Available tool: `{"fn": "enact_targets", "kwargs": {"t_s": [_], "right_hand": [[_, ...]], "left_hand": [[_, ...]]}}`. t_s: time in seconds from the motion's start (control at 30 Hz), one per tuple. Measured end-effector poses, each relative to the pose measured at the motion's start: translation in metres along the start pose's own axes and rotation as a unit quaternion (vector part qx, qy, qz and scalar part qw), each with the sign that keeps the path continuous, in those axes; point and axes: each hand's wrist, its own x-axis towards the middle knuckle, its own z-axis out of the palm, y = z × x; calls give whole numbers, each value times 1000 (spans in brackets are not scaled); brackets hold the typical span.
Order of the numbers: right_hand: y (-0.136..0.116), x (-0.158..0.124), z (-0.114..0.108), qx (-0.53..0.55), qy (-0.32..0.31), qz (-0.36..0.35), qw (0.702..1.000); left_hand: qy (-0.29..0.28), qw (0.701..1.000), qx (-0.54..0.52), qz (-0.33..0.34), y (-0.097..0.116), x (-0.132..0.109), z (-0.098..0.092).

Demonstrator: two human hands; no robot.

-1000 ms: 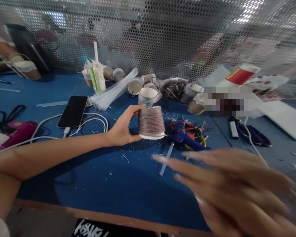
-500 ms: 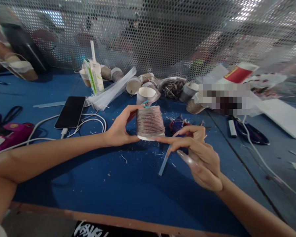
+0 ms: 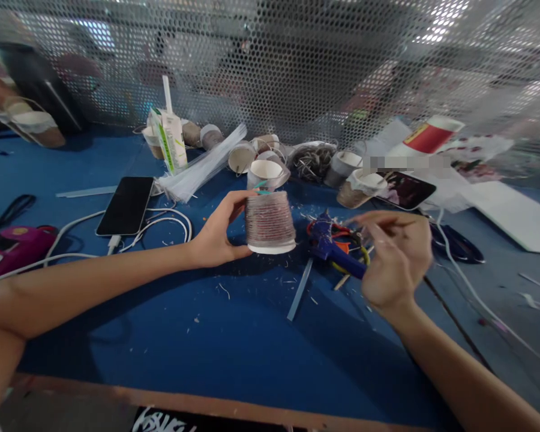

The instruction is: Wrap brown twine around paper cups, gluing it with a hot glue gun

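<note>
My left hand (image 3: 216, 234) grips a paper cup wound with greyish-brown cord (image 3: 270, 219), thumb at its white rim and fingers at the narrower top end. The cup is held upside down above the table, its white rim facing down. A bit of teal shows at its top. My right hand (image 3: 393, 255) is apart from the cup, raised over the handle end of a blue glue gun (image 3: 324, 237). Its fingers are loosely bent and a little blurred, and nothing shows in them. Beside the glue gun lie scissors with orange and yellow parts (image 3: 342, 247), partly covered.
A translucent glue stick (image 3: 300, 291) lies in front of the glue gun. Several cups and cord bundles (image 3: 315, 161) line the perforated metal screen (image 3: 252, 66). A phone (image 3: 125, 206) with white cable, a drink carton (image 3: 173, 141) and a purple tool (image 3: 20, 246) are leftward.
My right hand has left the cup's lower rim and moved right, over the glue gun, which is now more exposed. My left hand keeps the cup in about the same place.
</note>
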Motion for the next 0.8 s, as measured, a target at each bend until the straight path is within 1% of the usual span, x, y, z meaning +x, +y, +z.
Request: {"fn": "enact_targets", "kwargs": {"t_s": [0.03,0.07,0.1,0.17,0.2,0.23,0.3,0.33,0.47,0.57,0.6,0.63,0.7,0.77,0.8], "right_hand": [[0,3,-2,-52,-25,-34,998],[-2,5,-4,-95,-56,-83,990],[-6,5,-5,-118,-87,-142,979],[-18,2,-6,-121,-181,-234,948],[-24,-2,-5,-106,-221,-255,935],[-29,-6,-4,-88,-257,-260,926],[-35,-15,-1,-63,-309,-243,917],[-37,-18,1,-50,-321,-237,916],[-36,-26,5,14,-347,-212,914],[-38,-25,5,-11,-386,-173,906],[-38,-24,4,-33,-392,-169,904],[-38,-21,2,-61,-385,-172,905],[-35,-11,-3,-150,-345,-174,910],[-27,2,-12,-273,-289,-141,907],[-23,10,-18,-334,-279,-106,894]], "left_hand": [[11,1000,0,6,-2,0,0],[20,1000,2,13,-4,-1,0],[27,999,6,20,-5,-1,1],[27,999,18,32,-7,-2,1],[22,999,23,37,-8,-2,0],[13,999,26,40,-8,-3,0],[-7,999,28,43,-8,-3,-1],[-19,999,28,42,-8,-3,-1],[-60,997,44,24,-5,-2,-3],[-91,994,64,-5,-1,-1,-5],[-97,993,70,-18,1,0,-5],[-97,992,75,-32,2,0,-5],[-73,992,84,-53,3,0,-5],[-30,993,90,-65,3,-1,-3],[-12,993,93,-72,2,-1,-2]]}}
